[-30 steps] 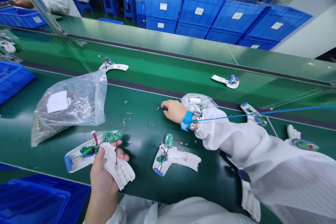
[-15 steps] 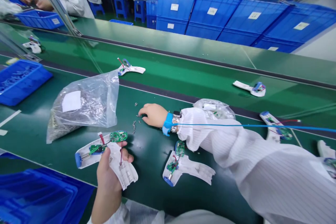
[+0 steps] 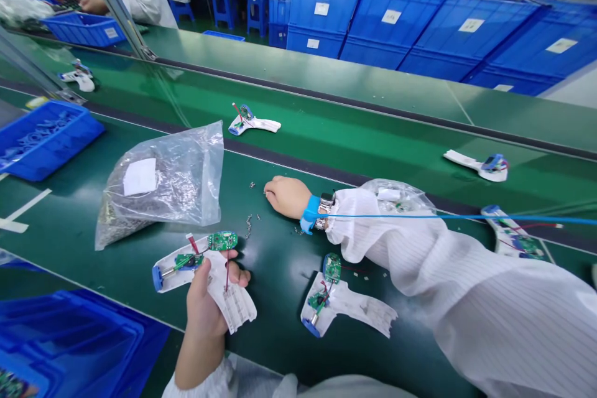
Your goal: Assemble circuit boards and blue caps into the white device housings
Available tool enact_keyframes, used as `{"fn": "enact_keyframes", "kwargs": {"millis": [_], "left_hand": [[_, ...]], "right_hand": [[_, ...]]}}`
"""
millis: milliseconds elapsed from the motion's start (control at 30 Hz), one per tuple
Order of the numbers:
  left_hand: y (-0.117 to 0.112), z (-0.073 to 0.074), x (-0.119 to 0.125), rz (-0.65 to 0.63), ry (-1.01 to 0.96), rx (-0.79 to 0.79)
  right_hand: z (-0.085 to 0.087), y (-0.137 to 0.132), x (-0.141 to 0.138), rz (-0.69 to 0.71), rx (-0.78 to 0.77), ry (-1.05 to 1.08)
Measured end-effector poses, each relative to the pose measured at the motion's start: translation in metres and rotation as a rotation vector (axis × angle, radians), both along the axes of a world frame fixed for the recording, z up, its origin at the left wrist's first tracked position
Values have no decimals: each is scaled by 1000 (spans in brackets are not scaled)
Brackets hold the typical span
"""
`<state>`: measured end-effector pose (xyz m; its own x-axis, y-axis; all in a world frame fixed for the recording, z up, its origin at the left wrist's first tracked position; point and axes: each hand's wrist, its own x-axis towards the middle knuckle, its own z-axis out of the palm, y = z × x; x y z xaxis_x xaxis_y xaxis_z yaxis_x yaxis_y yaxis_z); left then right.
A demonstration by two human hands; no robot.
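Observation:
My left hand (image 3: pixel 208 305) grips a white gun-shaped plastic shell (image 3: pixel 205 273) with a blue tip and green circuit boards (image 3: pixel 222 240) wired to it, held just above the green bench. My right hand (image 3: pixel 286 196) reaches forward over the bench, fingers curled in a pinch among several tiny loose screws (image 3: pixel 249 224); what it pinches is too small to see. A blue wrist strap (image 3: pixel 309 214) with a blue cord runs off to the right. A second shell with boards (image 3: pixel 342 301) lies under my right forearm.
A clear bag of small parts (image 3: pixel 158 189) lies left of the screws, a smaller bag (image 3: pixel 394 193) behind my right wrist. More shells ride the conveyor (image 3: pixel 254 124), (image 3: pixel 480 165). Blue bins stand at left (image 3: pixel 41 137), near left (image 3: pixel 69 342) and beyond the belt (image 3: pixel 420 31). Other workers sit at the back.
My right hand moved left to the scattered screws and closed into a pinch there. The shells on the conveyor drifted right. My left hand kept hold of its shell.

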<state>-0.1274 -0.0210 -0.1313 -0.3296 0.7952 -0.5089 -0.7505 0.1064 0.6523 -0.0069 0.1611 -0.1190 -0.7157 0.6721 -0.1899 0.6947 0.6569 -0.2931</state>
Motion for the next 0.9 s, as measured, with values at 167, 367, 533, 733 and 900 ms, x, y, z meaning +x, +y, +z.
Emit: {"fn": "enact_keyframes", "kwargs": {"millis": [167, 367, 533, 733, 900], "left_hand": [[0, 0, -1, -9, -9, 5], [2, 0, -1, -18, -19, 6], [2, -2, -1, -26, -36, 16], [-1, -5, -1, -19, -57, 26], [-3, -6, 0, -21, -59, 42]], "right_hand": [[2, -6, 2, -3, -1, 114], [2, 9, 8, -101, -37, 186], [9, 22, 17, -175, -11, 206], [17, 6, 15, 17, -54, 164], [14, -21, -2, 202, -105, 63]]}}
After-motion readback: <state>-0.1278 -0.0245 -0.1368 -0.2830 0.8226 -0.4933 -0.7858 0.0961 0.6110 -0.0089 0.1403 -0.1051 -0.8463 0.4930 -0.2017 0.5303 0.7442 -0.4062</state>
